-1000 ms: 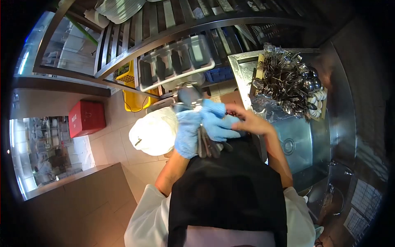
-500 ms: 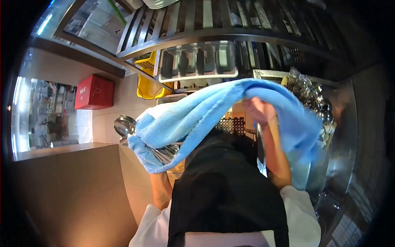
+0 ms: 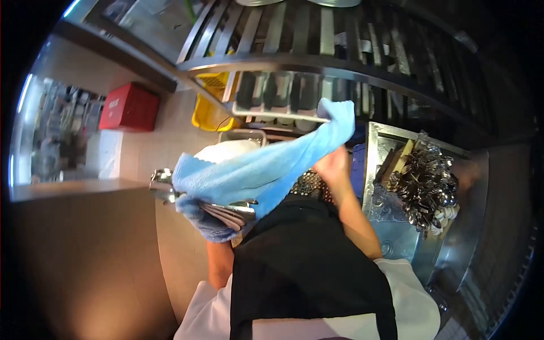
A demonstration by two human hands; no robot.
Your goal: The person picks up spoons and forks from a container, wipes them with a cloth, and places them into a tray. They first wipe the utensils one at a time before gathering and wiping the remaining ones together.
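A light blue cloth (image 3: 255, 164) stretches across the front of my body. Its left end wraps round a bundle of spoons (image 3: 224, 214), whose rounded metal ends poke out on the far left. My left hand is hidden under that wrapped end, gripping the spoons through the cloth. The cloth's right end rises in a fold up to the height of the rack. Just beneath it is my right hand (image 3: 334, 165), blurred, its fingers partly behind the cloth; I cannot tell whether they grip it.
A slatted metal rack (image 3: 272, 61) spans the far side, with a grey compartment tray (image 3: 277, 113) beneath. On the right, a heap of cutlery (image 3: 425, 187) lies by the metal sink (image 3: 396, 241). A yellow crate (image 3: 209, 116) and a red box (image 3: 129, 107) stand to the left.
My right hand has moved left and slightly down. The cloth's right end has swung in from over the sink and now stands up in a narrow fold. The cutlery heap is uncovered.
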